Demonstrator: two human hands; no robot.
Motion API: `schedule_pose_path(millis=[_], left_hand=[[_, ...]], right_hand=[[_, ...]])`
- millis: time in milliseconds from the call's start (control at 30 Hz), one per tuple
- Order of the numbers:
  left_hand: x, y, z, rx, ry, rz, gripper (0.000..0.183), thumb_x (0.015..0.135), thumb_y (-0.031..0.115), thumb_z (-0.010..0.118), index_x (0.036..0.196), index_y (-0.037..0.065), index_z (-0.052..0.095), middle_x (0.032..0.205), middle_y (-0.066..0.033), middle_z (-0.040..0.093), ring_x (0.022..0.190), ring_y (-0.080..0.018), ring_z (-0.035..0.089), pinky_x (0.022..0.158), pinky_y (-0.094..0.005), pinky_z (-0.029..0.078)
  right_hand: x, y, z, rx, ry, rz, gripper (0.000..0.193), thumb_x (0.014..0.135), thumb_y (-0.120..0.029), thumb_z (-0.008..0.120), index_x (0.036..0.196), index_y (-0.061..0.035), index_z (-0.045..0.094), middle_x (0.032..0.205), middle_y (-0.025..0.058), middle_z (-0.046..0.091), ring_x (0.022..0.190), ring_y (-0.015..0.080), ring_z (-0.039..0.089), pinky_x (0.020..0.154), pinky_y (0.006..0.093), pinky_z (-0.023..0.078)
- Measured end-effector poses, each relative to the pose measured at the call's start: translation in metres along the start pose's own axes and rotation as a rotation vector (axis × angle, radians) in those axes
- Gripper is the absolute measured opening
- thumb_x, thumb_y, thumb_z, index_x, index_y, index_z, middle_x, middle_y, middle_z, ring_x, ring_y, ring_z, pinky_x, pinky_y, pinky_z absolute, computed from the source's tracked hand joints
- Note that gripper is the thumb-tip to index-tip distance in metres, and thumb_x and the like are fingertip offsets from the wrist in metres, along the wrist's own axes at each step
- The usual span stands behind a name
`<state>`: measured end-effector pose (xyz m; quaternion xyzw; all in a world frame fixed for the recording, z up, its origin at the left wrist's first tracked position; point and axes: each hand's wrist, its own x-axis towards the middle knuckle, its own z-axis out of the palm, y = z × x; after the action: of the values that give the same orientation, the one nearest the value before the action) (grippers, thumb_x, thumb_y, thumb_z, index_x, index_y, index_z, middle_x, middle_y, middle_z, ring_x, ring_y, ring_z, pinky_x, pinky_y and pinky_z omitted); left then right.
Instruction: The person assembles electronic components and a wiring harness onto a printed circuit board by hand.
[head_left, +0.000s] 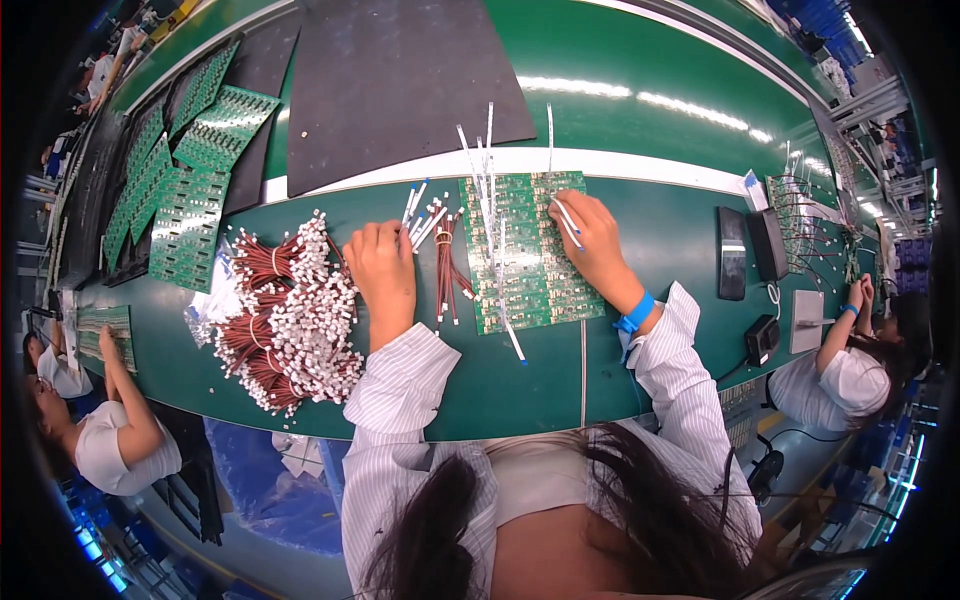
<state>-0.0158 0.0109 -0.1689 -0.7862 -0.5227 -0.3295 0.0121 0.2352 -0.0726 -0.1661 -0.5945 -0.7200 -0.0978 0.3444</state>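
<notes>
My right hand (pixel 592 245), with a blue wrist strap (pixel 634 313), is pinched on a white flat ribbon cable (pixel 569 224) with a blue end. It is over the right part of a green circuit board panel (pixel 535 270). Several other flat cables (pixel 488 200) run up from the panel's left part. One cable (pixel 514 340) hangs past its near edge. Left of the panel, my left hand (pixel 382 268) is closed, fingertips down beside loose blue-tipped flat cables (pixel 428 220); what it grips is hidden. Between it and the panel lies a tied bundle of brown wires (pixel 445 255).
A big heap of brown wire bundles with white connectors (pixel 290 320) lies at the left. Farther left stand stacked green boards (pixel 188 228). A black mat (pixel 400 90) is behind. Black devices (pixel 764 245) and a wired board (pixel 800 220) sit right. Co-workers sit on both sides.
</notes>
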Motion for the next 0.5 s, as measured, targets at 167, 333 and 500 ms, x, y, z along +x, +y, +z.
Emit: schedule_pose_path(millis=[167, 333, 500], left_hand=[[0.0007, 0.0009, 0.0003, 0.010, -0.025, -0.014, 0.006, 0.073, 0.008, 0.065, 0.076, 0.008, 0.060, 0.076, -0.0022, 0.056, 0.076, -0.0206, 0.052, 0.070, -0.0331, 0.037], [0.0045, 0.0065, -0.0050, -0.024, 0.035, -0.036, 0.006, 0.078, 0.006, 0.059, 0.083, 0.006, 0.057, 0.076, -0.0057, 0.056, 0.077, -0.0239, 0.053, 0.070, -0.0355, 0.038], [0.0041, 0.0070, -0.0021, -0.114, 0.052, -0.088, 0.007, 0.081, 0.006, 0.056, 0.088, 0.004, 0.056, 0.078, -0.0098, 0.058, 0.076, -0.0279, 0.054, 0.070, -0.0383, 0.040]], right_hand=[[-0.0008, 0.0023, -0.0024, 0.094, -0.006, 0.070, 0.019, 0.070, 0.002, 0.064, 0.088, -0.0006, 0.058, 0.093, 0.0102, 0.058, 0.080, 0.0301, 0.056, 0.069, 0.0361, 0.046], [-0.0002, 0.0009, -0.0014, 0.109, 0.000, 0.093, 0.019, 0.071, 0.002, 0.063, 0.089, 0.0000, 0.058, 0.093, 0.0109, 0.057, 0.082, 0.0302, 0.055, 0.069, 0.0364, 0.046], [-0.0001, 0.0031, -0.0009, 0.087, 0.021, 0.051, 0.019, 0.072, 0.001, 0.062, 0.090, -0.0005, 0.056, 0.092, 0.0107, 0.056, 0.083, 0.0302, 0.054, 0.073, 0.0373, 0.044]])
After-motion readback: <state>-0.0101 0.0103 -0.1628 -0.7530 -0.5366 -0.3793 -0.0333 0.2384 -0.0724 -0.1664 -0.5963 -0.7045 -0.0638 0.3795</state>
